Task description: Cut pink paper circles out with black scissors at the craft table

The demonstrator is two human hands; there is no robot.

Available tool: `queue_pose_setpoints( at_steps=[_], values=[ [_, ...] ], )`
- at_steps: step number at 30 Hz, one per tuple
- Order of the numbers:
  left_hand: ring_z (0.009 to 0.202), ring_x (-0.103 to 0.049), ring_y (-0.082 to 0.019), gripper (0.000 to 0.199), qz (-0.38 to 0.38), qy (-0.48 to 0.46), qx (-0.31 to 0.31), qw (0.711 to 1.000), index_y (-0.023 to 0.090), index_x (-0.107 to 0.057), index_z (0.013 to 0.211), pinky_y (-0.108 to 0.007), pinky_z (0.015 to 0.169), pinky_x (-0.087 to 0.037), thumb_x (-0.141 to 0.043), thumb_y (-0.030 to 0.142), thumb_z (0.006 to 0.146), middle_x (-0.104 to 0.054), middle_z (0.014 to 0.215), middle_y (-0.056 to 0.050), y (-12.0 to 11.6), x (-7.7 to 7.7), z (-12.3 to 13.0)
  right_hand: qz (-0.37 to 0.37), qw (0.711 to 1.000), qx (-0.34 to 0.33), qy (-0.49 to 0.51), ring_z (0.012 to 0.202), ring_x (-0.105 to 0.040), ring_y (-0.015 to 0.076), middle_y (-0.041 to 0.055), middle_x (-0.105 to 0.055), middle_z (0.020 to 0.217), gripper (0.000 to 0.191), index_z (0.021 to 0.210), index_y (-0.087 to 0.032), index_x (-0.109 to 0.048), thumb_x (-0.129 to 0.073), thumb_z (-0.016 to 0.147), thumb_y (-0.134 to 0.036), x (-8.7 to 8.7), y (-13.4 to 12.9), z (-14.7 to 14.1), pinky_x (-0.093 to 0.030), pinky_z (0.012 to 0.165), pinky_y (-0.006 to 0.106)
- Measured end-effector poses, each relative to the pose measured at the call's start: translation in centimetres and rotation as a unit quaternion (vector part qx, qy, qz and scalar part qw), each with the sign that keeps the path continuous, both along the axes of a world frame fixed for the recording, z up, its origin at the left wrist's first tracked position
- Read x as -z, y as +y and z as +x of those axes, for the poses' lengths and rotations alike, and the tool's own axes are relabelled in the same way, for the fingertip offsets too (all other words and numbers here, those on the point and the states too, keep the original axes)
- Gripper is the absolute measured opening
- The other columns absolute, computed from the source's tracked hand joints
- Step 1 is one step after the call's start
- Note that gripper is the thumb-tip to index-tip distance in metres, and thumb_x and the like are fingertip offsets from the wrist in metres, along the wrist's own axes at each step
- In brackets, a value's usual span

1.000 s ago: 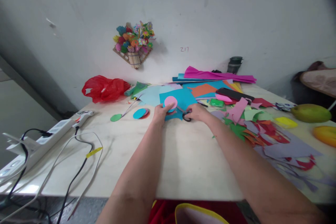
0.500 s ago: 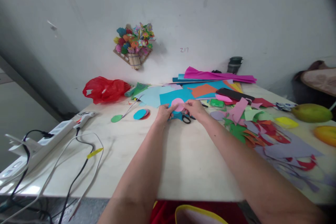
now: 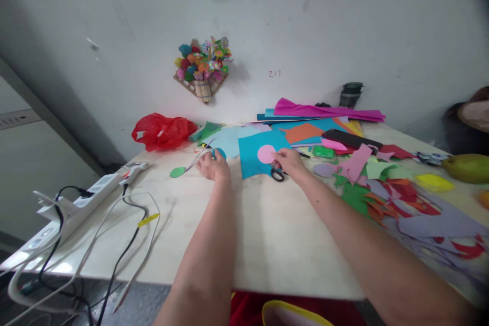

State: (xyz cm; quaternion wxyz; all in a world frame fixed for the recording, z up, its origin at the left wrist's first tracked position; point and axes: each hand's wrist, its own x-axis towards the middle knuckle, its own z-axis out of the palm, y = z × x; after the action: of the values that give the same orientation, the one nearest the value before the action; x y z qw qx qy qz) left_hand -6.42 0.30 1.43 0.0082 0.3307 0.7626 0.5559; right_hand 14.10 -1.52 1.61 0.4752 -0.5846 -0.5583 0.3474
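A round pink paper disc [image 3: 266,154] is pinched at its right edge by my right hand [image 3: 287,161], above a blue sheet [image 3: 249,157]. Black-handled scissors [image 3: 277,175] lie just below that hand. Over to the left, my left hand [image 3: 212,165] reaches over the stack of round paper discs, with its fingers apart. Part of a blue disc [image 3: 219,153] shows behind its fingers; the rest of the stack is hidden. A green disc [image 3: 178,172] lies left of this hand.
A red plastic bag [image 3: 164,132] sits at the back left. Cables and a white power strip [image 3: 89,202] run along the left edge. Paper scraps [image 3: 408,196], a black phone-like object [image 3: 349,138] and a green mango-like fruit [image 3: 468,168] are on the right.
My left hand has let go of the pink disc and moved left to the disc stack. My right hand still holds the pink disc. The view has shifted slightly left.
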Motion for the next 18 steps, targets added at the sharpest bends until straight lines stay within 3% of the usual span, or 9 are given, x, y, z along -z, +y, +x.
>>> queue_pose_setpoints(
  at_steps=[3,5,8,10,13,18],
  values=[
    [0.123,-0.037,-0.034,0.019,-0.012,-0.047,-0.051,0.998,0.023,-0.068,0.091,-0.049,0.101,-0.023,-0.055,0.032,0.079,-0.060,0.118,-0.011,0.2,0.8,-0.9,-0.001,1.000,0.001,0.009,0.043,-0.051,0.0080,0.0004,-0.061,0.055,0.024,0.058,-0.018,-0.052,-0.058,0.081,-0.023,-0.1,0.0,0.0,-0.034,0.038,0.017],
    [0.130,-0.031,-0.034,0.031,-0.014,-0.050,-0.064,0.997,0.022,-0.064,0.106,-0.048,0.105,-0.018,-0.058,0.032,0.077,-0.052,0.133,-0.011,0.3,1.0,-0.9,-0.002,1.000,-0.001,0.013,0.042,-0.050,0.0078,0.0000,-0.060,0.053,0.024,0.058,-0.018,-0.052,-0.058,0.081,-0.023,-0.1,0.0,0.1,-0.034,0.038,0.017],
    [0.132,-0.031,-0.031,0.045,-0.002,-0.012,-0.046,0.999,0.018,-0.056,0.121,-0.044,0.106,-0.020,-0.057,0.033,0.078,-0.047,0.139,-0.014,0.3,0.8,-0.3,-0.002,1.000,0.002,0.012,0.043,-0.052,0.0082,0.0002,-0.061,0.054,0.023,0.059,-0.018,-0.053,-0.058,0.081,-0.023,0.0,0.1,0.2,-0.036,0.039,0.018],
    [0.124,-0.043,-0.030,0.038,0.007,0.007,0.019,1.000,0.018,-0.060,0.115,-0.041,0.100,-0.030,-0.054,0.032,0.080,-0.058,0.126,-0.015,0.3,0.5,0.3,-0.002,1.000,0.005,0.012,0.044,-0.053,0.0084,0.0006,-0.062,0.056,0.023,0.059,-0.018,-0.053,-0.058,0.081,-0.022,0.2,0.3,0.2,-0.037,0.040,0.018],
    [0.104,-0.059,-0.029,0.019,-0.034,-0.047,0.140,0.988,0.021,-0.067,0.086,-0.037,0.085,-0.041,-0.053,0.031,0.080,-0.070,0.093,-0.013,0.4,0.4,1.2,-0.003,1.000,0.003,0.019,0.044,-0.054,0.0088,0.0006,-0.063,0.057,0.022,0.060,-0.018,-0.053,-0.059,0.080,-0.022,0.6,0.7,0.2,-0.037,0.038,0.018],
    [0.096,-0.063,-0.031,0.010,-0.060,-0.081,0.186,0.977,0.021,-0.061,0.059,-0.034,0.076,-0.044,-0.059,0.022,0.069,-0.069,0.069,-0.012,1.0,1.0,1.8,-0.007,0.999,0.016,0.029,0.045,-0.056,0.0105,0.0010,-0.062,0.056,0.018,0.064,-0.018,-0.054,-0.062,0.080,-0.025,1.6,1.6,0.7,-0.039,0.038,0.018]
  ],
)
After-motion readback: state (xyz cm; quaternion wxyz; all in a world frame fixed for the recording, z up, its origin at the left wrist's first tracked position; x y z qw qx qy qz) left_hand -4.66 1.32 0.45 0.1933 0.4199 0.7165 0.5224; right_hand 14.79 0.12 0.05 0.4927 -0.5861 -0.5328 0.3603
